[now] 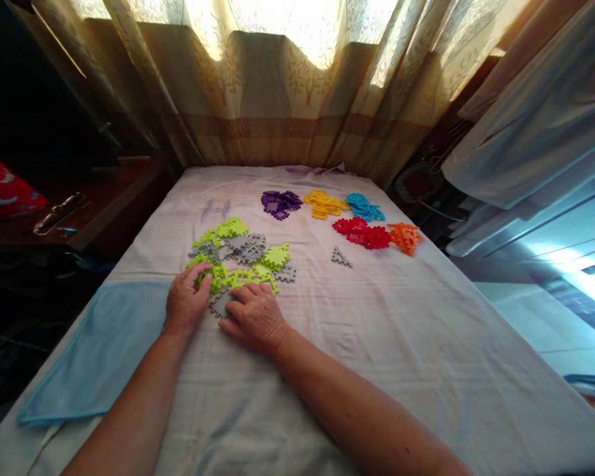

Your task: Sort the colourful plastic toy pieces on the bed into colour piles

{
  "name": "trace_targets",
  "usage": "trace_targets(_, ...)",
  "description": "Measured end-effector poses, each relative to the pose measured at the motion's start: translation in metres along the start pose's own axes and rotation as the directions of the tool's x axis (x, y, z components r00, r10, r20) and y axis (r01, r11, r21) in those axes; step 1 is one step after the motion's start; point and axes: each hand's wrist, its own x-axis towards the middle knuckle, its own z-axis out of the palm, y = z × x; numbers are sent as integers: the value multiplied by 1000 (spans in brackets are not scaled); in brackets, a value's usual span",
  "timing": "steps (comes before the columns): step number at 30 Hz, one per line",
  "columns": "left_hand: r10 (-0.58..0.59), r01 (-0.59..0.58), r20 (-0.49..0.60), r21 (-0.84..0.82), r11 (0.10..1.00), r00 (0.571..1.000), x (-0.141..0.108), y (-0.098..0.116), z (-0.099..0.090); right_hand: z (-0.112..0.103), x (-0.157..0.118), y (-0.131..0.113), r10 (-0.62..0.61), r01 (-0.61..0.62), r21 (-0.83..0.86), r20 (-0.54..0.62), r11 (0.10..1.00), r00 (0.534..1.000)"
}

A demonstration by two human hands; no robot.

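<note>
A mixed heap of lime green pieces (232, 227) and grey pieces (251, 252) lies left of the middle of the cloth-covered surface. At the heap's left edge is my left hand (187, 297), fingers curled over green pieces; whether it grips one is hidden. My right hand (254, 318) rests palm down at the near edge, its fingers touching a flat grey piece (220, 303) and the green pieces beside it. Its fingertips are partly hidden, and no lifted piece shows in either hand. One grey triangular piece (340, 257) lies apart to the right.
Farther back sit purple (280, 203), yellow (324, 204), blue (364, 206), red (361, 233) and orange (405, 238) piles. A light blue cloth (104, 344) lies at the left. Curtains (287, 99) hang behind; a dark wooden table (104, 198) stands left.
</note>
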Motion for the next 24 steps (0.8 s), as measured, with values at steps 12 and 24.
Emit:
trace_targets(12,2,-2,2,3,1000,1000,0,-4,2,-3,1,-5,4,-2,-48,49,999,999)
trace_targets(24,-3,3,-3,-4,1000,1000,0,-6,2,-27,7,28,56,-56,-61,-13,997,998)
